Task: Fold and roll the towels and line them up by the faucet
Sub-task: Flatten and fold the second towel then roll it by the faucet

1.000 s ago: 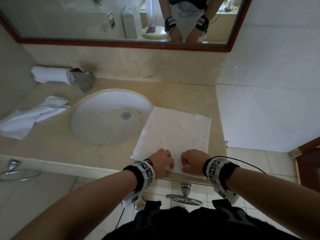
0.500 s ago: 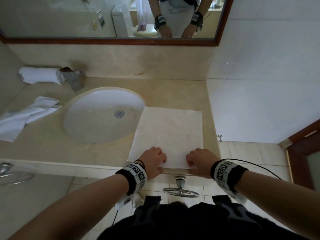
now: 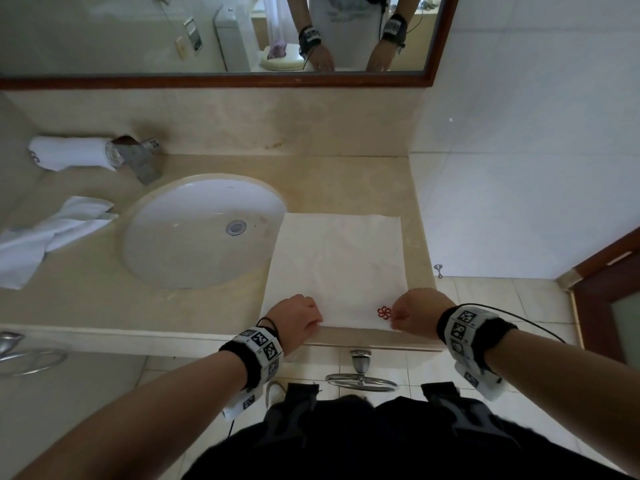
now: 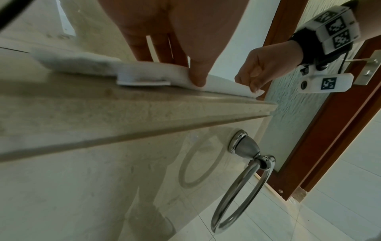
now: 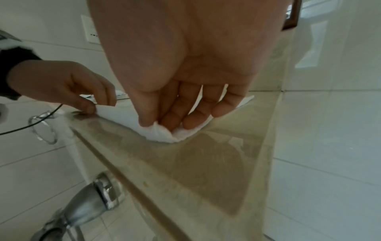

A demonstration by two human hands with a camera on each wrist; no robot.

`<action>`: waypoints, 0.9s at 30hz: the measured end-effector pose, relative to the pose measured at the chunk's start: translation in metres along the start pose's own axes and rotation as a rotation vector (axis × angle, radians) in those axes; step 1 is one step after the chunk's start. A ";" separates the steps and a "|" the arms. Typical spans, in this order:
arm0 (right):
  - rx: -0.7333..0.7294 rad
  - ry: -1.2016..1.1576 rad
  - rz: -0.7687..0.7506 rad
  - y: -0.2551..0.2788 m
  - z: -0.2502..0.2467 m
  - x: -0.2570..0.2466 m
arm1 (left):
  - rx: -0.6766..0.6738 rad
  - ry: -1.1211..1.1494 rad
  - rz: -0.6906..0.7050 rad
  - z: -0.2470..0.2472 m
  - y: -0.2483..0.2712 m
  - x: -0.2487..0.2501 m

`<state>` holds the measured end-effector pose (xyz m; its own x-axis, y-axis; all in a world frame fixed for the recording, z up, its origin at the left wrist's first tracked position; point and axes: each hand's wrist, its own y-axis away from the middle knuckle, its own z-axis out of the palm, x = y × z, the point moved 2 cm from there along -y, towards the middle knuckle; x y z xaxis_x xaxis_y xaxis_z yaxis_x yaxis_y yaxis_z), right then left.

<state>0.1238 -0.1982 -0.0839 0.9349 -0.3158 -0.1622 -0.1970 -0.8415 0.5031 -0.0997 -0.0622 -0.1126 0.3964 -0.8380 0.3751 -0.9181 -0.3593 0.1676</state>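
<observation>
A white towel (image 3: 336,268) lies flat on the beige counter (image 3: 346,181), to the right of the sink (image 3: 204,230). A red emblem (image 3: 383,312) shows near its front right corner. My left hand (image 3: 311,323) pinches the towel's near edge at the left, thumb under the fold (image 4: 193,78). My right hand (image 3: 394,320) pinches the near right corner (image 5: 158,128), with the cloth bunched between thumb and fingers. A rolled white towel (image 3: 69,155) lies beside the faucet (image 3: 138,164). Another white towel (image 3: 52,233) lies loose and crumpled left of the sink.
The counter ends at a white tiled wall (image 3: 519,185) on the right. A chrome towel ring (image 3: 360,381) hangs under the counter's front edge, below my hands. A wooden door frame (image 3: 606,265) stands at the far right. A mirror (image 3: 207,29) runs above the backsplash.
My hands have slid apart along the towel's near edge, the right one out to the right corner. The red emblem has come into sight.
</observation>
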 end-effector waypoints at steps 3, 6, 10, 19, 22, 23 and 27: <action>-0.072 0.011 0.067 -0.003 -0.010 0.004 | -0.015 0.022 -0.025 -0.004 -0.008 0.002; -0.137 0.039 0.081 -0.005 -0.014 0.003 | 0.006 0.044 -0.059 -0.006 -0.010 0.005; -0.165 0.181 0.063 -0.004 -0.016 0.003 | 0.056 -0.017 -0.088 -0.003 0.002 -0.006; -0.100 0.077 -0.036 -0.002 -0.003 0.002 | 0.131 0.057 -0.215 -0.006 0.021 -0.026; -0.041 -0.009 0.002 -0.002 -0.002 0.005 | 0.151 0.082 -0.276 -0.007 0.017 -0.027; -0.029 -0.038 0.018 -0.002 -0.002 0.006 | 0.149 0.086 -0.291 -0.008 0.015 -0.027; 0.026 -0.038 0.030 -0.002 0.001 0.007 | 0.133 0.042 -0.294 -0.007 0.012 -0.028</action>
<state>0.1300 -0.1991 -0.0870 0.9165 -0.3572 -0.1800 -0.2328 -0.8423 0.4861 -0.1220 -0.0398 -0.1145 0.6424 -0.6734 0.3660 -0.7556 -0.6364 0.1553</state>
